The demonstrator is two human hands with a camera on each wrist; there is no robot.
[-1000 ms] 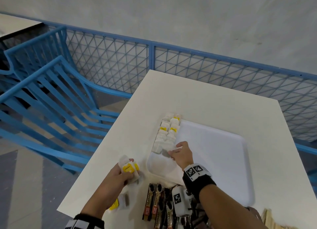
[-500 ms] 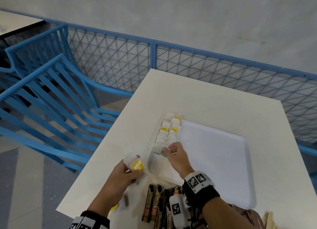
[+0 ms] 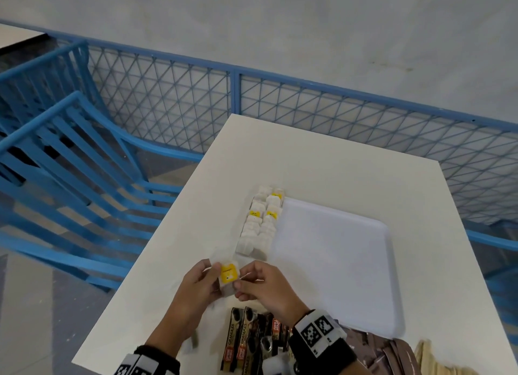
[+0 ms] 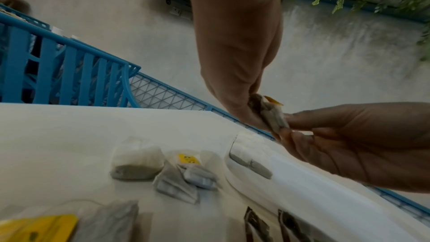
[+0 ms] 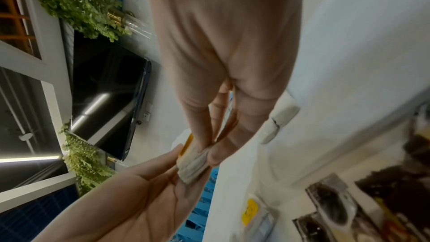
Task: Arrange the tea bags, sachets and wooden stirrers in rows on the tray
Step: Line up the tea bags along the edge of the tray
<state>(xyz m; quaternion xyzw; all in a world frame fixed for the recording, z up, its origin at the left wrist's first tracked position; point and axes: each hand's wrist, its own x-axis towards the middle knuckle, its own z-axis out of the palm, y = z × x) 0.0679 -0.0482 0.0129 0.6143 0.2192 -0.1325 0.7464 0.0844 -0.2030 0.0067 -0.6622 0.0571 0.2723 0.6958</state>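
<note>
A tea bag with a yellow tag is held between both hands, just above the tray's near left corner. My left hand pinches it from the left and my right hand from the right. The left wrist view shows the tea bag squeezed between the fingertips of both hands. In the right wrist view the tea bag looks like a small folded bundle. Two rows of tea bags lie along the left side of the white tray. Dark sachets lie near my wrists.
Loose tea bags lie on the white table left of the tray. Brown sachets and wooden stirrers sit at the near right edge. A blue mesh railing and blue chairs border the table.
My right hand left the rows on the tray and came back to the left hand. The left hand rose toward the tray, and both now pinch the same tea bag.
</note>
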